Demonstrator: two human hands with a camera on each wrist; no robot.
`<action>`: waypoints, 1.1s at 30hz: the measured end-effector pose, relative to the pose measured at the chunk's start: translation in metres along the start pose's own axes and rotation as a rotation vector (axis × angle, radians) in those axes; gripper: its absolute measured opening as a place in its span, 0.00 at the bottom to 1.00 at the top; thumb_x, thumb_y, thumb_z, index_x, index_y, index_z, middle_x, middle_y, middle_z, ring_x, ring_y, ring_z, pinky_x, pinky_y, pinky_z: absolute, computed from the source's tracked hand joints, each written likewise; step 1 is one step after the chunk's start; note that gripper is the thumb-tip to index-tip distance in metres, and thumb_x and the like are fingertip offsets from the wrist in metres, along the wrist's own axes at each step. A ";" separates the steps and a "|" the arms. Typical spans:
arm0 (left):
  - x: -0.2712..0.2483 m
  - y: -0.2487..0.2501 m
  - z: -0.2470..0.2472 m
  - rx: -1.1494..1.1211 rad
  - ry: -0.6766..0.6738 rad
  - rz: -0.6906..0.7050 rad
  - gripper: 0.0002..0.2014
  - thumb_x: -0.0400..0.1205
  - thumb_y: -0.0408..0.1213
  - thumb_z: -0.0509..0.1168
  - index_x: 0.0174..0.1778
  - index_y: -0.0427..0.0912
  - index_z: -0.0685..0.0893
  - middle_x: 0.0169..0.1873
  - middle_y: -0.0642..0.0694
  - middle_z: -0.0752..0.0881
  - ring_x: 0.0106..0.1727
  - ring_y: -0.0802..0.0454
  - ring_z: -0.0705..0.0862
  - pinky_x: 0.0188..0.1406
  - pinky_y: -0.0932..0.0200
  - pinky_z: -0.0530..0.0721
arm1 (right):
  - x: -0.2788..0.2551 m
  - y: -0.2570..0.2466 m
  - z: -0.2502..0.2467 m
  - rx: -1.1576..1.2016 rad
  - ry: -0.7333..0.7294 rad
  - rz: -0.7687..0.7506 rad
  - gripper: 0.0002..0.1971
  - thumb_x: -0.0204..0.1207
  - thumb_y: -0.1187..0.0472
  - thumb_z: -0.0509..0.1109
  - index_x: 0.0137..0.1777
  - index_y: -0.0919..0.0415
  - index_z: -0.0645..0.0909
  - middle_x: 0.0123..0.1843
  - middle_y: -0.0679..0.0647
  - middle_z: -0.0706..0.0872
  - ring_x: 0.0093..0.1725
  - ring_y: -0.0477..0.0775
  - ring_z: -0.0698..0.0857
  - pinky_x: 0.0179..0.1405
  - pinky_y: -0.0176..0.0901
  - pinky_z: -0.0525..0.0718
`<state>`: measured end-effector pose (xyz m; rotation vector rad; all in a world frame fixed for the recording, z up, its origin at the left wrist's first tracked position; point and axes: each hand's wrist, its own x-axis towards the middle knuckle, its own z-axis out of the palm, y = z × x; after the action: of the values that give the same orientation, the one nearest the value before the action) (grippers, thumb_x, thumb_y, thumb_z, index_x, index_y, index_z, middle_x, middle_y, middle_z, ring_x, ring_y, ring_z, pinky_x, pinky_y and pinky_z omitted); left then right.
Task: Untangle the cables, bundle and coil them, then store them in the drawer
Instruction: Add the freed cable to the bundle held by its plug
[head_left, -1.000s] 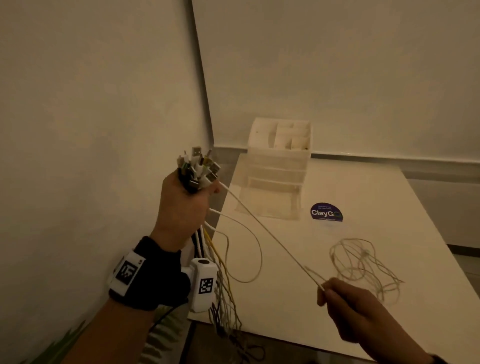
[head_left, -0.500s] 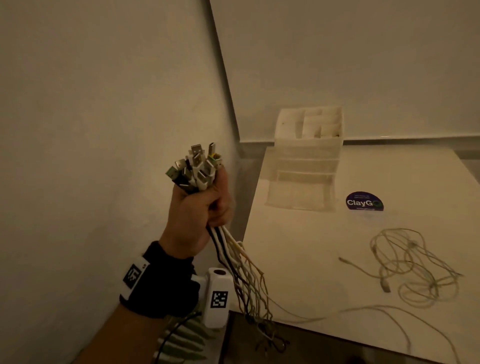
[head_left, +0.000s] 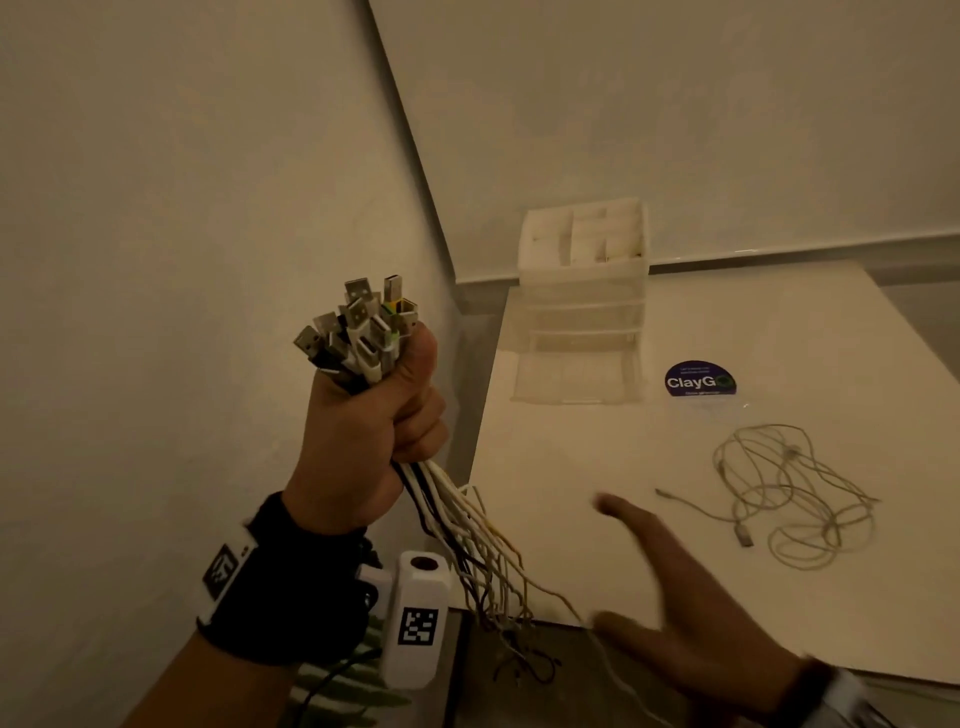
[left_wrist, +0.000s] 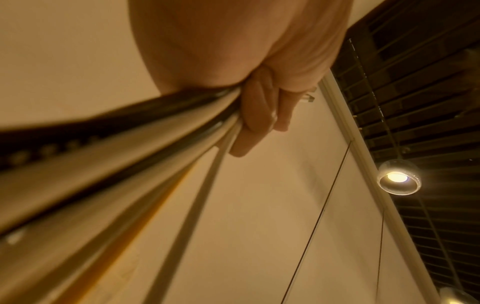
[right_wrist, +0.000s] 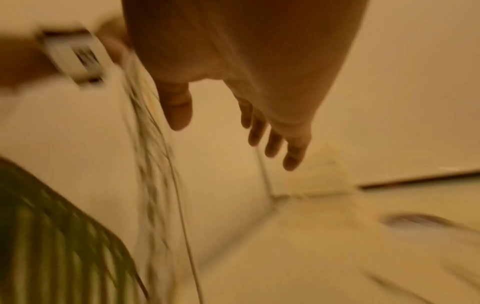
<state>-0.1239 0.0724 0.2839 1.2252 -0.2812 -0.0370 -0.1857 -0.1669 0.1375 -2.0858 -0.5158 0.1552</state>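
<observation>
A white counter (head_left: 597, 467) fills a dim, plain-walled corner. At its back stands a clear drawer unit (head_left: 582, 312), bottom drawer out, beside a sticker (head_left: 698, 379). A loose cable (head_left: 779, 499) lies coiled nearby. The left hand (head_left: 363, 441) grips the cables (head_left: 363, 332); the right hand (head_left: 691, 623) is spread, holding nothing.

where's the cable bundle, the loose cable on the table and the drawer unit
cable bundle (head_left: 363, 338), head view, plugs above the left fist
loose cable (head_left: 795, 499), head view, middle of its tangled loops
drawer unit (head_left: 582, 332), head view, clear front
</observation>
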 end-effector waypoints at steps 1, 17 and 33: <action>-0.003 -0.002 0.006 -0.006 -0.011 0.003 0.23 0.71 0.47 0.78 0.32 0.42 0.67 0.19 0.49 0.56 0.14 0.61 0.59 0.14 0.71 0.62 | 0.021 -0.020 0.011 0.038 -0.066 -0.039 0.47 0.67 0.33 0.73 0.79 0.32 0.46 0.80 0.24 0.53 0.79 0.27 0.54 0.79 0.30 0.56; -0.020 -0.004 0.032 0.005 -0.101 0.189 0.12 0.72 0.50 0.76 0.31 0.51 0.80 0.19 0.59 0.74 0.16 0.66 0.68 0.16 0.72 0.67 | 0.042 0.025 0.090 0.356 -0.228 0.249 0.21 0.71 0.46 0.75 0.24 0.51 0.71 0.24 0.53 0.73 0.28 0.49 0.74 0.33 0.42 0.69; 0.002 -0.059 0.053 -0.186 0.028 0.027 0.18 0.63 0.50 0.83 0.28 0.48 0.80 0.17 0.55 0.69 0.14 0.63 0.63 0.15 0.72 0.61 | 0.014 0.132 0.033 -0.088 -0.660 0.431 0.32 0.70 0.38 0.69 0.74 0.39 0.65 0.74 0.52 0.71 0.73 0.56 0.71 0.75 0.54 0.67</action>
<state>-0.1272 0.0029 0.2458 1.0364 -0.2644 -0.0219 -0.1441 -0.1960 0.0103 -2.1840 -0.4481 1.1116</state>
